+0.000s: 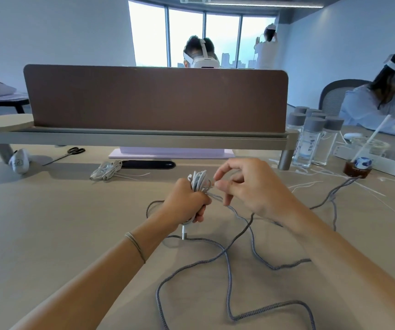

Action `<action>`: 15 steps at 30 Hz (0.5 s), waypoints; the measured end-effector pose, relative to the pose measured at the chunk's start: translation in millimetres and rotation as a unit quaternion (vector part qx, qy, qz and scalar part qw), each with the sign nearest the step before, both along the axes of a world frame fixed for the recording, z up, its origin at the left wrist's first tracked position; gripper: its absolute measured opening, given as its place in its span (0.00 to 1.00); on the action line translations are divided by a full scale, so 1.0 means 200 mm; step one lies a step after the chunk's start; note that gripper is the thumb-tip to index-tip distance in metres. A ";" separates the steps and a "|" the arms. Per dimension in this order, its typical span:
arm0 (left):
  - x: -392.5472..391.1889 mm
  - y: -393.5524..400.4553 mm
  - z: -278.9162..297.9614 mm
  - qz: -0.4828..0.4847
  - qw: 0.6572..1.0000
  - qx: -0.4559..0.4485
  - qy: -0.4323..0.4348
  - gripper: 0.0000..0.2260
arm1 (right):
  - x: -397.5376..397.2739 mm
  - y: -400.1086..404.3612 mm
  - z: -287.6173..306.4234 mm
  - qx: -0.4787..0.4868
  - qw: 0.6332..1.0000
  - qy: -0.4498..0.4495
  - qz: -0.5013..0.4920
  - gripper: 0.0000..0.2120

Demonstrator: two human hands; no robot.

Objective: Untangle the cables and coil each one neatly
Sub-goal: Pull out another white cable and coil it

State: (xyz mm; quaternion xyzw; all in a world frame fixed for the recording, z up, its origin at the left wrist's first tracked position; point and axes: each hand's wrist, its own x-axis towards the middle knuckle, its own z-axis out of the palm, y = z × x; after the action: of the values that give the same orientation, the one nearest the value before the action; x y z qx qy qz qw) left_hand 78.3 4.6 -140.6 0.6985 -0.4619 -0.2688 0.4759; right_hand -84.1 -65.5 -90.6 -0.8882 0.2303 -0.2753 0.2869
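My left hand (184, 203) grips a bundle of white cable (199, 183) wound into loops, upright above the table; a white plug (184, 233) hangs below the fist. My right hand (251, 186) is just right of the bundle, thumb and forefinger pinching the white cable's end at the coil. A long grey braided cable (227, 263) lies in loose crossing loops on the table below both hands and runs off to the right. A second white cable (107, 171), coiled, lies on the table at the back left.
A brown divider panel (156, 98) on a raised shelf crosses the table ahead. Scissors (72, 152) and a black bar (147, 164) lie beneath it. Several grey-capped bottles (311, 139) and a cup with a straw (356, 166) stand at the right. Other people sit beyond.
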 end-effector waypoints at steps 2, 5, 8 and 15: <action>-0.01 -0.02 -0.02 0.034 0.998 0.015 -0.041 0.08 | 0.02 0.04 -0.01 0.040 0.999 -0.027 0.017 0.05; -0.02 -0.02 -0.03 0.056 0.993 0.024 -0.098 0.09 | 0.05 0.06 -0.02 0.084 0.994 -0.063 0.025 0.08; -0.03 -0.01 -0.03 0.071 0.983 0.027 -0.168 0.11 | 0.07 0.09 -0.04 0.071 0.995 -0.070 0.009 0.09; -0.01 0.00 0.03 0.019 0.998 0.040 -0.046 0.11 | 0.07 0.12 -0.02 0.051 0.999 -0.002 -0.006 0.12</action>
State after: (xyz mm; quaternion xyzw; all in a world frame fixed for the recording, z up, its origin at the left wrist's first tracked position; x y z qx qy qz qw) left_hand 75.5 3.7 -135.5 0.7373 -0.4590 -0.2453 0.4307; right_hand -70.3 -41.9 -94.2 -0.8703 0.2488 -0.2667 0.3309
